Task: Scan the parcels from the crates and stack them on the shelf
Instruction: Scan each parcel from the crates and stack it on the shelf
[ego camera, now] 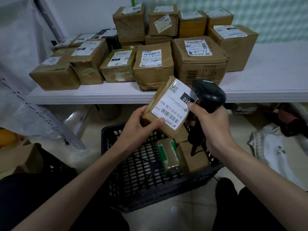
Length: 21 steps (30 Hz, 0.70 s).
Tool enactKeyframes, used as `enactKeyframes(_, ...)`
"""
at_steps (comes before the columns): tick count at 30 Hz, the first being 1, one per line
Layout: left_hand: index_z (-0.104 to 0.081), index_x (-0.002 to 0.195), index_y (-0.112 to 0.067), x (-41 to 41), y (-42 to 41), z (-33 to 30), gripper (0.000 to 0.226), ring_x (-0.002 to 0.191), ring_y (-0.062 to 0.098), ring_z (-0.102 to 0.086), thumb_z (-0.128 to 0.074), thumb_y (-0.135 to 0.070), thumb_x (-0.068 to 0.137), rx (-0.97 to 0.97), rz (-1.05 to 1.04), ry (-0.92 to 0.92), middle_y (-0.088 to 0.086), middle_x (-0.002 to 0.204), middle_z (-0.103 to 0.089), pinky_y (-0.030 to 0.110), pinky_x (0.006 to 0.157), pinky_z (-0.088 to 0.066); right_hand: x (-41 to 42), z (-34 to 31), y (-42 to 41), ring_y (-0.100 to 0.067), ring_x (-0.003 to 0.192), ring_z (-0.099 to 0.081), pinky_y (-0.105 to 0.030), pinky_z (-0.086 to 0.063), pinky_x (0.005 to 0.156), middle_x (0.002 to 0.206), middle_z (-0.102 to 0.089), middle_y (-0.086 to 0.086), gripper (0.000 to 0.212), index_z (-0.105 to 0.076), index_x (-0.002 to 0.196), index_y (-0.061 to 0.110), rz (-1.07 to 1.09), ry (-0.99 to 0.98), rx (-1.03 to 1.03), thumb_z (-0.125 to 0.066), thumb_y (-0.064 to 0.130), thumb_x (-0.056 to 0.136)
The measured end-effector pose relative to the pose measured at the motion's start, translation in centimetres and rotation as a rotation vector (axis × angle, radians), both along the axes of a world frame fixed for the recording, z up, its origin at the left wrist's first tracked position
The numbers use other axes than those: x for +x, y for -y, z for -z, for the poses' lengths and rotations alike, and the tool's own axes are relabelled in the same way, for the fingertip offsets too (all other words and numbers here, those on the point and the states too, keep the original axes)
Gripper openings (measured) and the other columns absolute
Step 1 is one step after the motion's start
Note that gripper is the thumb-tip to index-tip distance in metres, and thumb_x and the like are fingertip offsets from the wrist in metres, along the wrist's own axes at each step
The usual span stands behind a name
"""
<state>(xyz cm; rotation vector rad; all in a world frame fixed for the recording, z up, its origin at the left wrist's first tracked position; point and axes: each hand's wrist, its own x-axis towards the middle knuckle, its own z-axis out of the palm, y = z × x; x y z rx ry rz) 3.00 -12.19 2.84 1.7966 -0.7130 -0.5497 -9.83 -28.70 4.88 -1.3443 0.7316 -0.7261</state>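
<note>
The left hand (pixel 141 124) grips a brown parcel (pixel 168 105) by its lower left corner, thumb curled over the white label (pixel 173 104), holding it tilted above the black crate (pixel 133 164). The right hand (pixel 211 124) has its fingers wrapped round the handle of a black scanner (pixel 208 95), whose head sits just at the parcel's upper right edge. Two more parcels (pixel 181 155) lie in the crate's far right corner. Behind, many taped boxes (pixel 155 64) stand stacked on the white shelf (pixel 266 77).
</note>
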Motion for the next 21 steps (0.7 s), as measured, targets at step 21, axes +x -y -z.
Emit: enactKeyframes(21, -0.061, 0.126, -0.016, 2.8, 0.1, -0.9, 0.069, 0.106, 0.005, -0.072, -0.089, -0.033, 0.065, -0.058, -0.107, -0.215, -0.003, 0.113, -0.077, 0.016, 0.088, -0.051, -4.5, -2.4, -1.4, -0.022, 0.058, -0.059, -0.041, -0.05, 0.066, 0.063, -0.063, -0.01, 0.019, -0.068, 0.083, -0.003, -0.233, -0.158, -0.159, -0.068, 0.015, 0.091)
